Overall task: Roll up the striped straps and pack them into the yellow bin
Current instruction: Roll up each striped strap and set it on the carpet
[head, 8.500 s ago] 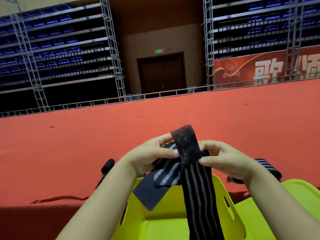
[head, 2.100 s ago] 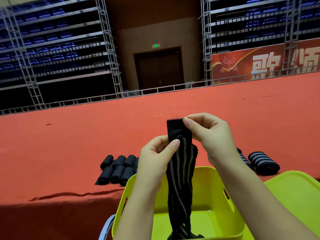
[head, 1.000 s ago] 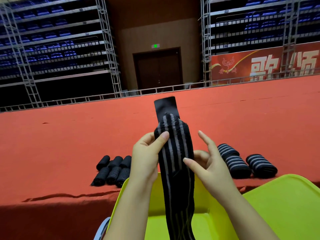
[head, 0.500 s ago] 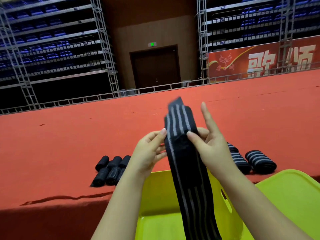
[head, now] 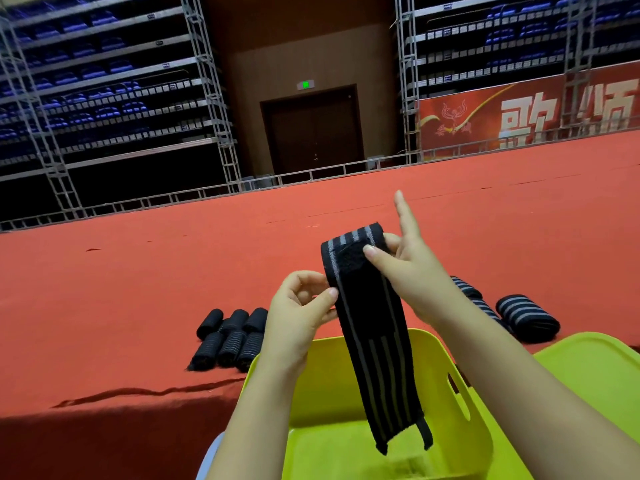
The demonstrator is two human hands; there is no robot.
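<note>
Above the yellow bin [head: 332, 382], centre frame, a black strap w/ grey stripes [head: 367, 323] hangs lengthwise, its top end folded over into the first turn of a roll, its loose tail dangling down inside the bin. Held there, prob. so the finished roll can drop straight in.

Right hand [head: 408, 268] grips the folded top: thumb pressed on the front of the fold, other fingers behind, index finger sticking straight up and free. Left hand [head: 298, 306] pinches the strap's left edge just below, thumb vs. curled fingers, seemingly to keep the band taut and square while it is wound.

Beyond the bin, on the red carpeted surface [head: 138, 289], a cluster of rolled dark straps [head: 232, 337] lies to the left and more striped rolls [head: 523, 317] to the right, near but apart from the bin, not yet packed. A second yellow-green plastic piece [head: 595, 368] sits at right; lid or tray, can't tell. Tiered blue seating [head: 104, 98], a dark double door [head: 315, 129] and a red banner [head: 526, 116] fill the background.
</note>
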